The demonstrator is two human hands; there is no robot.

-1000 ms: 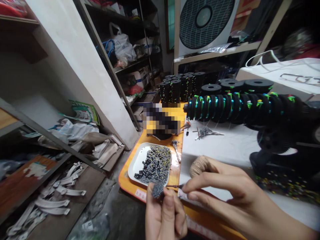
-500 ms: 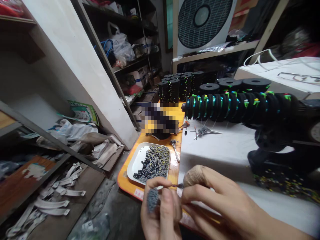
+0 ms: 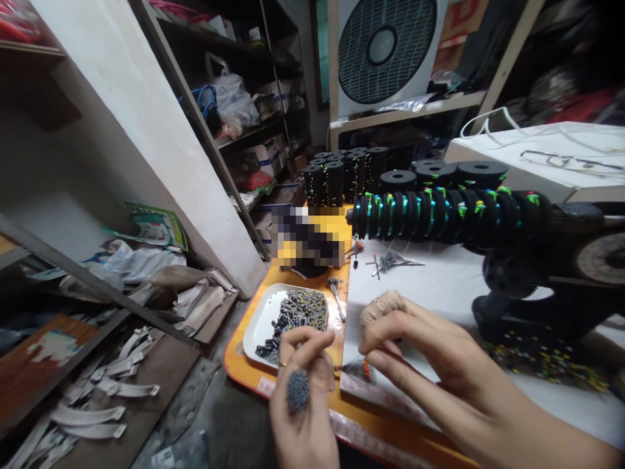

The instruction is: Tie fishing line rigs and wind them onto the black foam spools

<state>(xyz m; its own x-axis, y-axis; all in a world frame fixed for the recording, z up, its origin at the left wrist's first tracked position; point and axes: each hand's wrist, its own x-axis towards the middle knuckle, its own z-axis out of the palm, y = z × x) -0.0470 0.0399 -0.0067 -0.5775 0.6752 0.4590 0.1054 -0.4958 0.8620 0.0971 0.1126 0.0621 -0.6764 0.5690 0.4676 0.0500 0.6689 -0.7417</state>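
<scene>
My left hand (image 3: 305, 397) is closed round a bundle of thin grey strands (image 3: 297, 391), whose tufted, rounded end pokes out toward me. Its index finger stretches to the right. My right hand (image 3: 434, 365) is a little way off to the right, its fingertips drawn together; what they hold, if anything, is too small to make out. Beige tape (image 3: 383, 307) wraps one of its fingers. Between the hands shows a dark bristly bundle with an orange band (image 3: 365, 369); I cannot tell whether it is held or lies on the table.
Behind my left hand, a white tray (image 3: 258, 324) holds many small dark, grey and yellow-tipped pieces on the orange table (image 3: 235, 355). A black roller machine (image 3: 439, 215) with green threads stands right. Grey bundles (image 3: 393, 260) lie on the white surface. Black spools (image 3: 322, 179) stand behind.
My hands have come apart; the right fingertips have drawn away from the left ones. The left index finger has lifted and extended. The camera view has shifted slightly.
</scene>
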